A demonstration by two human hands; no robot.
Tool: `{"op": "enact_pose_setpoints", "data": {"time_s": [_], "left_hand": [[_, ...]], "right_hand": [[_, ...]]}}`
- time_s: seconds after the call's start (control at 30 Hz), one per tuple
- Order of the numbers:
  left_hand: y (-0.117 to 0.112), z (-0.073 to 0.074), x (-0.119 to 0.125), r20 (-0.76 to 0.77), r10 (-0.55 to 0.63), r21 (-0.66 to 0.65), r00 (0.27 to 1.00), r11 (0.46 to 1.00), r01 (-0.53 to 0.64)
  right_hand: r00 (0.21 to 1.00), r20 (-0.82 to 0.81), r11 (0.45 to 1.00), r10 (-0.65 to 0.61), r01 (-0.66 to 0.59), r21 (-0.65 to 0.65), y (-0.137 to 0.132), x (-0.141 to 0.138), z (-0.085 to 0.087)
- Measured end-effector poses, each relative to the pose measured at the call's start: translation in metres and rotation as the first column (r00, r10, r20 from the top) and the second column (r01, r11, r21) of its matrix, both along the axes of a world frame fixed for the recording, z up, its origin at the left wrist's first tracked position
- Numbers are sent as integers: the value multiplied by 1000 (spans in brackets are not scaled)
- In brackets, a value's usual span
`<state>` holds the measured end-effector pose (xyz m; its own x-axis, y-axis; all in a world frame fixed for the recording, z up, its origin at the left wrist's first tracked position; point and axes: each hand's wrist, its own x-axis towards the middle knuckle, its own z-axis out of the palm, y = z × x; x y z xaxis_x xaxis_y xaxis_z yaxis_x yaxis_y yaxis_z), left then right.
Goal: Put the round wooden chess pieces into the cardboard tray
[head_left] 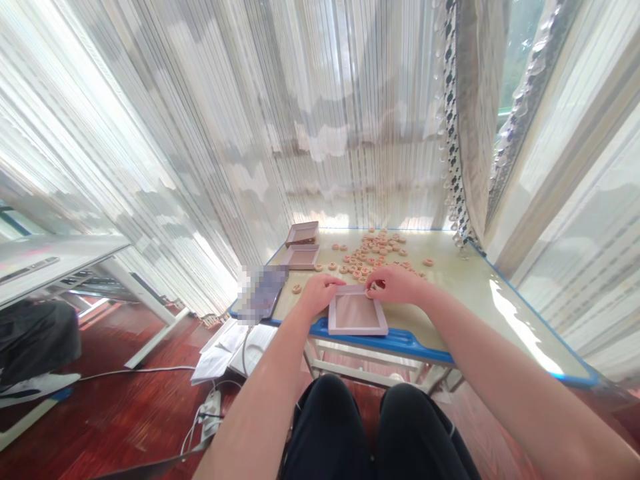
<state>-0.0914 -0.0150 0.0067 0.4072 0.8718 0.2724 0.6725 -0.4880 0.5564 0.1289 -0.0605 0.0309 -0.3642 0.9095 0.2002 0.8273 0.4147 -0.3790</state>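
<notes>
A shallow pale pinkish box [358, 331] lies at the table's near edge, its inside facing up. My left hand [320, 295] rests at its far left corner, fingers closed against the rim. Over the far right corner, my right hand [395, 284] is bent into a pinch. A small pale round piece, apparently a wooden Chinese chess piece, shows partly at its fingertips; the fingers hide the rest. Just beyond both hands, many loose round wooden chess pieces [383, 251] with markings are scattered, some partly hidden behind my right hand.
Another shallow box [302, 257] and a similar one [303, 233] behind it stand at the table's far left. A dark flat device [274, 287], partly blurred, lies at the left edge. The table [480, 300] has a blue rim. Sheer curtains [330, 133] hang behind.
</notes>
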Motion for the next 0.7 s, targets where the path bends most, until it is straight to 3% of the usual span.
{"op": "enact_pose_setpoints", "data": {"time_s": [0.1, 0.23, 0.3, 0.4, 0.53, 0.7], "left_hand": [[-1, 1, 0, 5, -5, -7, 1000, 1000, 6], [-1, 2, -1, 7, -6, -19, 1000, 1000, 6], [0, 1, -1, 6, -1, -20, 1000, 1000, 1], [1, 0, 0, 33, 21, -13, 999, 1000, -20], [1, -1, 1, 25, 26, 30, 999, 999, -27], [1, -2, 1, -32, 24, 65, 999, 998, -22]], "right_hand": [[991, -44, 988, -129, 132, 79, 7, 8, 0], [861, -30, 854, -508, 507, 116, 19, 26, 2], [818, -13, 815, -575, 574, 78, 24, 35, 1], [846, -10, 846, -533, 533, 31, 28, 39, -4], [947, -13, 947, -320, 320, -13, 27, 31, -10], [975, -1, 975, -220, 220, -21, 26, 22, -16]]}}
